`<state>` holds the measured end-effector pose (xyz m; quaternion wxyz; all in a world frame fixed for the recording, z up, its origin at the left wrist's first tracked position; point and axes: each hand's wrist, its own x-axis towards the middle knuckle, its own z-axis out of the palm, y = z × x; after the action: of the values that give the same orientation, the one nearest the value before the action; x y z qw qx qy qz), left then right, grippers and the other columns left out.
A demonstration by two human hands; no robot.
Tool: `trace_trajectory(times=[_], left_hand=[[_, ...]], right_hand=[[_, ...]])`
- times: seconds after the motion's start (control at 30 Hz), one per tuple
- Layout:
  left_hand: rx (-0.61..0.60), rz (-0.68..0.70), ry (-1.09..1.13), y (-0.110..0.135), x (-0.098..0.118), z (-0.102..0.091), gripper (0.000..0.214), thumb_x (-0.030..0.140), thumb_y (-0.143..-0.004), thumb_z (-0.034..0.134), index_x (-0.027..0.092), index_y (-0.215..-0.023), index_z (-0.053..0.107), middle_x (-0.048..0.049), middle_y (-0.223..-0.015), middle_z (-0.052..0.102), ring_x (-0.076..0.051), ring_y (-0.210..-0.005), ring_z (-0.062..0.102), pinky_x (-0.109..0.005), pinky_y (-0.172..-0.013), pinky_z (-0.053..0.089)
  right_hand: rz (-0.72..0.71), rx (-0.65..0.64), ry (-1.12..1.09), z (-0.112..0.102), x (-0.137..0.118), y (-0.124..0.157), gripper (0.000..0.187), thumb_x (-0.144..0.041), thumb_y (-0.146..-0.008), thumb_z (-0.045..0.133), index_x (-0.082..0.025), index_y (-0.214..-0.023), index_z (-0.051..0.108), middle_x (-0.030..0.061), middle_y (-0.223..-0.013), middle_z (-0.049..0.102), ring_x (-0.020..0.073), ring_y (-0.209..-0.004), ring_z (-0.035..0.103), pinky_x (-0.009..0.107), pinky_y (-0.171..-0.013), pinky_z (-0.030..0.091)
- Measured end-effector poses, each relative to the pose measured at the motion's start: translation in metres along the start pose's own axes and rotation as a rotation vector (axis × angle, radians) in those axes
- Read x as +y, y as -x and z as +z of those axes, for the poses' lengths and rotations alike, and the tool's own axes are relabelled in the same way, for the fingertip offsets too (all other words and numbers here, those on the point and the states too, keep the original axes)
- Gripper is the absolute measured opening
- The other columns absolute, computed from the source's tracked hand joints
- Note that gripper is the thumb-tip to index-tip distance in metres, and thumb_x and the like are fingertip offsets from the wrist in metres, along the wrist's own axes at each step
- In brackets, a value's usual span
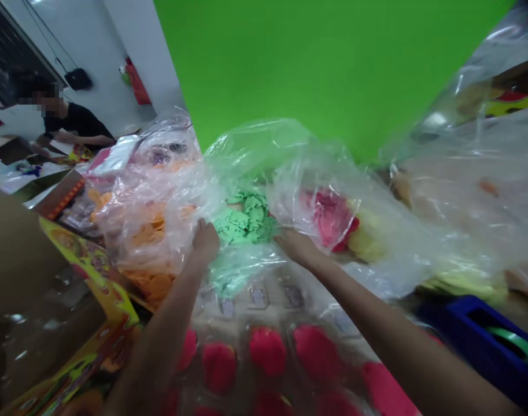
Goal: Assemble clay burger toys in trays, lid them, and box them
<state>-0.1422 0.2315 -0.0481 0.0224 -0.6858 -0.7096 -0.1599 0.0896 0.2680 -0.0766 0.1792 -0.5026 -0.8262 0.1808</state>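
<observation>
The left hand (206, 241) sits curled against the clear plastic bag (246, 156), right beside a heap of green moulded pieces (246, 218) inside it. The right hand (296, 247) lies low and fairly flat on the film at the other side of that heap, its fingers together and pointing toward it. The view is blurred, so I cannot tell whether either hand actually grips the plastic, though the left seems to be pinching a fold.

To the left of the green heap, orange pieces (151, 237) fill another part of the plastic, and red and yellow material (328, 216) bulges to the right. Below the arms lies a moulded tray of red mounds (268, 349). A yellow printed box (88, 263) stands at lower left, and a blue tape dispenser (484, 341) holding a green tape roll (513, 342) sits at lower right. Further back, a co-worker in a black top (75, 124) leans over papers, in front of a bright green wall (324, 69).
</observation>
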Motion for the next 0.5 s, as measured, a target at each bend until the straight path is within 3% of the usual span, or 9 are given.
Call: trace_trajectory(times=[0.1, 0.23, 0.4, 0.5], left_hand=[[-0.066, 0.023, -0.087, -0.021, 0.006, 0.013, 0.024, 0.029, -0.088, 0.055, 0.013, -0.106, 0.058, -0.0078, -0.110, 0.060, -0.021, -0.101, 0.058, -0.044, -0.087, 0.048], [-0.209, 0.196, -0.122, -0.050, 0.023, 0.022, 0.032, 0.026, -0.078, 0.068, 0.012, -0.105, 0.057, -0.0101, -0.103, 0.062, -0.022, -0.100, 0.057, -0.036, -0.085, 0.045], [-0.303, 0.331, -0.158, -0.053, 0.034, 0.023, 0.068, 0.017, -0.064, 0.079, 0.014, -0.124, 0.048, -0.0183, -0.123, 0.054, -0.032, -0.118, 0.046, -0.043, -0.096, 0.034], [-0.372, 0.341, -0.141, -0.056, 0.039, 0.029, 0.081, 0.011, -0.057, 0.082, 0.013, -0.129, 0.044, -0.0202, -0.137, 0.044, -0.034, -0.129, 0.035, -0.044, -0.103, 0.028]], right_hand=[[0.012, -0.005, -0.019, 0.000, 0.013, 0.005, 0.036, -0.021, -0.086, 0.054, -0.014, -0.121, 0.056, 0.0166, -0.108, 0.067, 0.0276, -0.100, 0.065, 0.042, -0.085, 0.052], [-0.040, 0.024, -0.067, -0.002, 0.012, 0.000, 0.056, -0.014, -0.079, 0.056, -0.011, -0.134, 0.045, 0.0197, -0.138, 0.048, 0.0318, -0.128, 0.044, 0.045, -0.101, 0.042], [-0.081, 0.041, -0.150, -0.006, 0.008, 0.000, 0.048, -0.013, -0.079, 0.056, -0.017, -0.127, 0.053, 0.0150, -0.141, 0.046, 0.0303, -0.128, 0.045, 0.047, -0.103, 0.041], [-0.051, 0.028, -0.196, -0.009, 0.005, 0.001, 0.040, -0.014, -0.078, 0.058, -0.015, -0.118, 0.060, 0.0174, -0.137, 0.049, 0.0326, -0.127, 0.045, 0.049, -0.103, 0.040]])
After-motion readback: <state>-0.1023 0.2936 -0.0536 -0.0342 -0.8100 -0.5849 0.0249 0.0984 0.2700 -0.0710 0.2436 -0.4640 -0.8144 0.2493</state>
